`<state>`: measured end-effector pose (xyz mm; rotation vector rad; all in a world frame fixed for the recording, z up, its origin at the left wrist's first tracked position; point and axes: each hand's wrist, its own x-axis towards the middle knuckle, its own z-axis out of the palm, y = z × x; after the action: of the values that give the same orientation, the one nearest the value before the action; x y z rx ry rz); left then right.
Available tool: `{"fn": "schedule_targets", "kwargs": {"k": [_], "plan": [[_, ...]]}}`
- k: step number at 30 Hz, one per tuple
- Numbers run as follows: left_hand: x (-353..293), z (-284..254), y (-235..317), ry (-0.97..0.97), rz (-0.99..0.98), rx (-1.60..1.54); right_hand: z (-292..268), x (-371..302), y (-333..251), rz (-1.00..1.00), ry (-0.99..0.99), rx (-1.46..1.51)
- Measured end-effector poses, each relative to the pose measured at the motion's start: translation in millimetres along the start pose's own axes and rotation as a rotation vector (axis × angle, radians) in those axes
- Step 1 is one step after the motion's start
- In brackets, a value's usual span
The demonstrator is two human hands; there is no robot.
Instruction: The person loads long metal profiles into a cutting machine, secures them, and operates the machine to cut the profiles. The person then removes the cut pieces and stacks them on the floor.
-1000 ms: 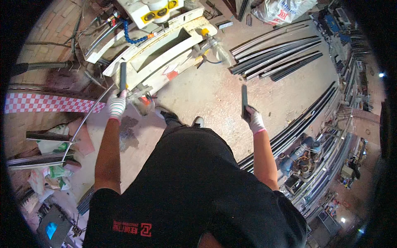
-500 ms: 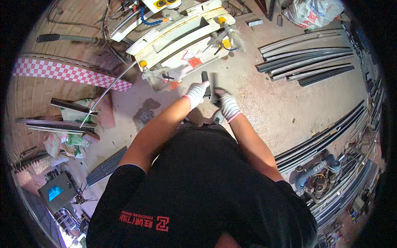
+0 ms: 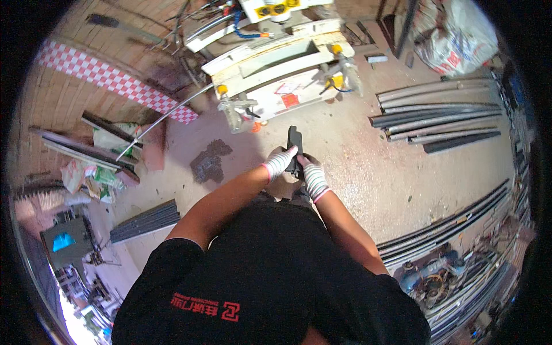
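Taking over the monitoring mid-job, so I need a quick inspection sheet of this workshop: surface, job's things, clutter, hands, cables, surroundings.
Surface: dusty concrete floor with a dark stain.
Job's things: dark metal pieces held upright in front of the body; how many cannot be told.
Clutter: scrap bags and wrappers by the brick wall, short dark profiles on the floor.
Hands: left hand and right hand, both in white gloves, close together on the pieces.
Cables: blue coiled hose on the white machine.
Surroundings: long grey profiles stacked at right, a white sack, red-and-white chequered strip on the wall.
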<state>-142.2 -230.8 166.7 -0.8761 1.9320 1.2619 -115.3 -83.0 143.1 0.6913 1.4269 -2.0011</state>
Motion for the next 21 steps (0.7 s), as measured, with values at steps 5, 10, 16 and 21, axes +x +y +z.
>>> {"fn": "schedule_targets", "kwargs": {"k": [5, 10, 16, 21], "plan": [[-22.0, -45.7, -36.0, -0.124, -0.187, -0.431, 54.1, -13.5, 9.6, -0.023, -0.186, -0.221], [-43.6, -102.6, -94.2, -0.206, -0.152, -0.770, 102.9, -14.4, 23.9, -0.025, -0.453, -0.439], [-0.4, -176.8, -197.9, 0.086, -0.133, -0.879, 161.9, 37.7, 67.4, 0.047, -0.487, -0.669], [1.5, -265.5, -271.1, -0.034, -0.271, -1.150, 209.3, 96.2, 111.9, 0.098, -0.331, -0.728]]}}
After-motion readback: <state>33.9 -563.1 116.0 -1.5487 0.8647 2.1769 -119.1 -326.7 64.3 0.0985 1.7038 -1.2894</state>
